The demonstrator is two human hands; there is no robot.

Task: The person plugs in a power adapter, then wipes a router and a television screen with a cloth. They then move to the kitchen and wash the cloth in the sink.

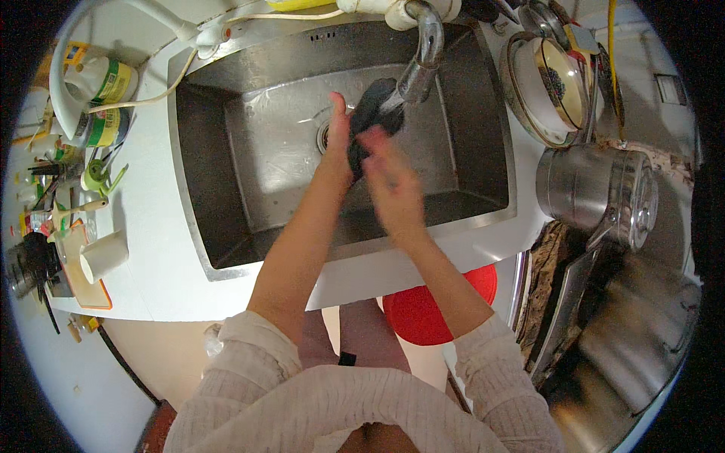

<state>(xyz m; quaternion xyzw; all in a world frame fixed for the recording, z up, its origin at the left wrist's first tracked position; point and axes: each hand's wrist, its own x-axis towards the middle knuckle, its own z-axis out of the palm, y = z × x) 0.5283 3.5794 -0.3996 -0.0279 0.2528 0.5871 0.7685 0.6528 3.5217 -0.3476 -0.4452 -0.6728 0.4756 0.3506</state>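
A dark, wet cloth-like item lies between my two hands over the stainless steel sink. Water runs onto it from the curved metal faucet. My left hand holds it from the left side, thumb raised. My right hand, blurred by motion, presses against its lower right side. The drain shows partly beside my left hand. What exactly the dark item is cannot be told.
Right of the sink stand stacked bowls and a lidded metal pot. On the left are a white cup, a cutting board, a green-handled tool and labelled jugs. A red round stool is below the counter.
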